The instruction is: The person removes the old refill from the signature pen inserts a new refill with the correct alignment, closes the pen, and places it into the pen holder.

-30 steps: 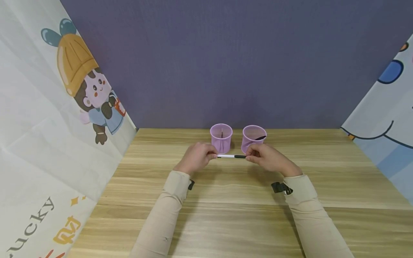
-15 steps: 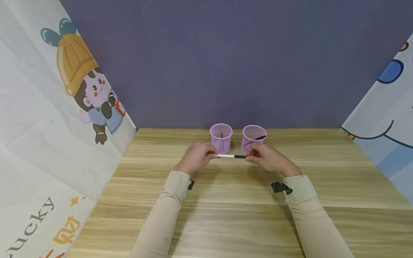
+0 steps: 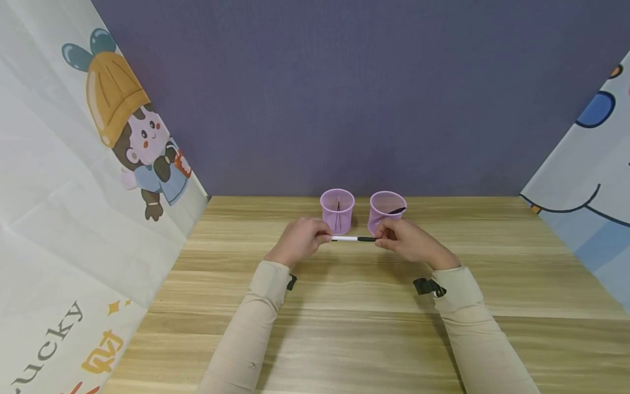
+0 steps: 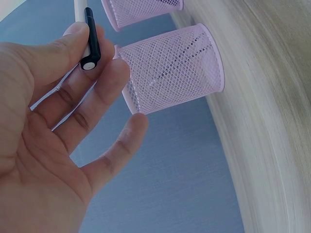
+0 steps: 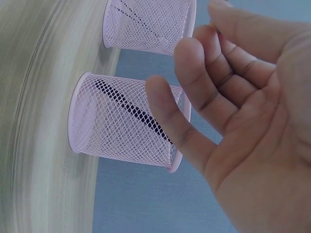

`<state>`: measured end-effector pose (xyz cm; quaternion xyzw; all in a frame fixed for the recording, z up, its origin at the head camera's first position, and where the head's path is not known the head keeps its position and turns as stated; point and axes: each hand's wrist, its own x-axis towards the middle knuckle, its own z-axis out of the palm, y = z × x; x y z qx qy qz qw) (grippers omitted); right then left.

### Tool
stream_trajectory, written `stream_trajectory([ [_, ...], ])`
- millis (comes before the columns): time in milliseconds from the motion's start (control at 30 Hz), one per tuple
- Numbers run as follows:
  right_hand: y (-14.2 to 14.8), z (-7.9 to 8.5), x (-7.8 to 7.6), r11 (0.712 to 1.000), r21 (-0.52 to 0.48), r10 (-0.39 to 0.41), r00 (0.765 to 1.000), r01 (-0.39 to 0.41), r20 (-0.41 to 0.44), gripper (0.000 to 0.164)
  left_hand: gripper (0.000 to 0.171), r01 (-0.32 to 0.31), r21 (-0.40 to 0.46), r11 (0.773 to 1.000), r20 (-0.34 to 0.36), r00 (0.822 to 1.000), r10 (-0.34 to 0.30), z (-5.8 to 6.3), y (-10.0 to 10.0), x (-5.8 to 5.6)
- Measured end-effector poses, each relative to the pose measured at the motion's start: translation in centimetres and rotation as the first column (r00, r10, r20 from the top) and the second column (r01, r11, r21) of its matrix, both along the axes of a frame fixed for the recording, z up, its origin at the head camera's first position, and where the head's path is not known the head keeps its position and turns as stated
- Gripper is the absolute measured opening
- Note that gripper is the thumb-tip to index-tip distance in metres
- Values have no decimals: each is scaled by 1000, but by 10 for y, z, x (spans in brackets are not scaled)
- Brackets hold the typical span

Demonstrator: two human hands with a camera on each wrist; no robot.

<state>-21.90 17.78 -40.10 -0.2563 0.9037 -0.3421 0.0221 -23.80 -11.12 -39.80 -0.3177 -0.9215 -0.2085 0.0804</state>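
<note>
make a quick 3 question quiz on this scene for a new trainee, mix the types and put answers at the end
1. Multiple choice: in the head view, what colour is the section of the pen next to the right hand?
a) red
b) black
c) green

2. True or false: the left hand pinches the pen as well.

3. Count: how many pink mesh pen holders stand upright on the wood-grain table?

Key:
1. b, black
2. True, its thumb and fingers pinch the opposite end
3. Two, side by side with a gap between them
</note>
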Motion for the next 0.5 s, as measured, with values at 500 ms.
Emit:
stream_trajectory([
  [500, 0, -1, 0, 1000, 16, -11, 1000, 11, -16, 9, 7, -1, 6, 1000, 6, 1000, 1, 0, 0, 0],
])
